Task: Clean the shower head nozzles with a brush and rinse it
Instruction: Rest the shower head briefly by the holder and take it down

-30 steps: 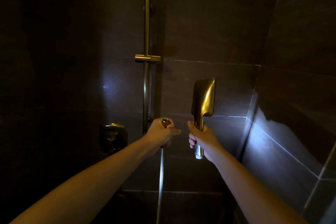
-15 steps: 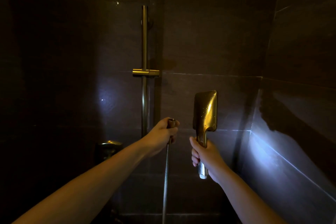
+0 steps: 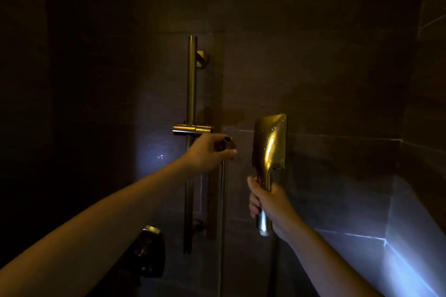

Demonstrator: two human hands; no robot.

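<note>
Dark tiles (image 3: 337,79) behind, shower head (image 3: 270,144) rises above gripping right hand (image 3: 272,207) (left hand (image 3: 207,154) grips hose (image 3: 223,200)).

Right hand (image 3: 272,205) grips an upright, brass-coloured rectangular shower head (image 3: 269,144); left hand (image 3: 210,152) holds the metal hose end (image 3: 223,200) near a wall rail (image 3: 191,108).

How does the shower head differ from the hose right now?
The shower head is broad, flat and gold; the hose is thin and silvery. The shower head stands upright above the right hand gripping its handle; the hose hangs down from the left hand gripping its top end. Both are metallic and look unconnected.
</note>
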